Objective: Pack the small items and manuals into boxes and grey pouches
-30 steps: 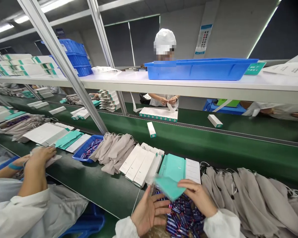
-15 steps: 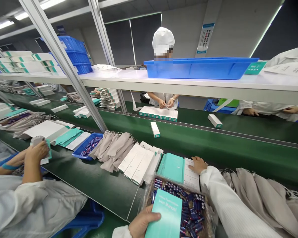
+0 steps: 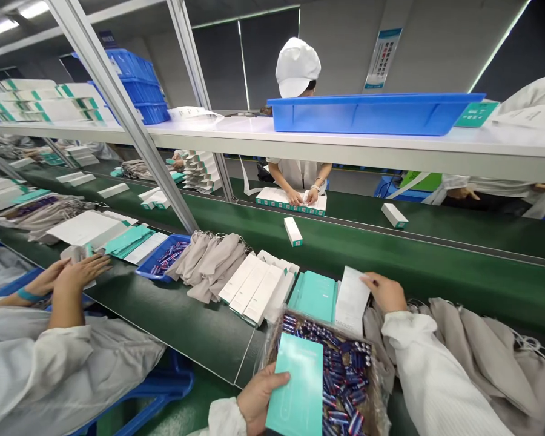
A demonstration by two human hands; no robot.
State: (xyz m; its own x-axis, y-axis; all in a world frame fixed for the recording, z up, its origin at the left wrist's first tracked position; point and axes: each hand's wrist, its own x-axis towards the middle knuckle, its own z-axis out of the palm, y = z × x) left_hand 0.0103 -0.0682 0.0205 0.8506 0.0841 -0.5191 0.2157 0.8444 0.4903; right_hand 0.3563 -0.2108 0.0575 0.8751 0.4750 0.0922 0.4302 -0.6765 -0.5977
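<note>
A teal user manual is gripped in my left hand, thumb on its cover. It hovers over a plastic-lined box filled with loose batteries. Beyond the box, my right hand pinches the upper right corner of a white printed leaflet, whose near edge stays low by the pile. Left of that leaflet lies a stack of teal manuals. Grey cloth pouches with drawstrings are heaped to the right of my right forearm.
White cartons, more grey pouches and a blue battery tray line the bench leftward. A co-worker's hands work at far left. A green belt carries small boxes. A shelf with a blue bin crosses above.
My right hand has closed on a leaflet and raised its corner, where before it rested on the flat pile. The manual in my left hand has shifted slightly left and up.
</note>
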